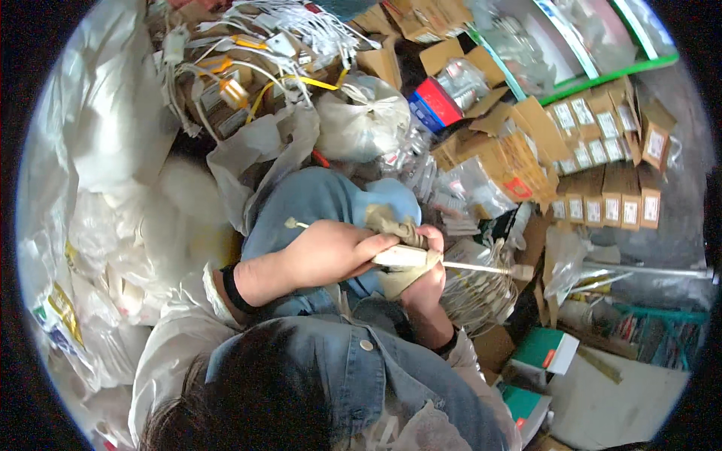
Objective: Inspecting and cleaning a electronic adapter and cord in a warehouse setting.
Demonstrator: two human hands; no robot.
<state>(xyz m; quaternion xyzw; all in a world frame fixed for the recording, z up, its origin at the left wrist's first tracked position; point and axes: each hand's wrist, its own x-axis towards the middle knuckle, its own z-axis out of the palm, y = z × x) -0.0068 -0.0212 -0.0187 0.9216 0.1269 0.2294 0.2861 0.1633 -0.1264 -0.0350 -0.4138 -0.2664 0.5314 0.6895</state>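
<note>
Over the denim lap, the left hand (331,252) and the right hand (425,274) both close on a pale cable bundle (402,258), its long axis running sideways, its thin end (481,267) pointing right past the right hand.

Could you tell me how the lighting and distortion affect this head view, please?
In the head view, fisheye bending curves the rows of small cardboard boxes toward the black rim; daylight washes out the white plastic bags at upper left; the left hand and right hand are evenly lit but slightly soft.
</note>
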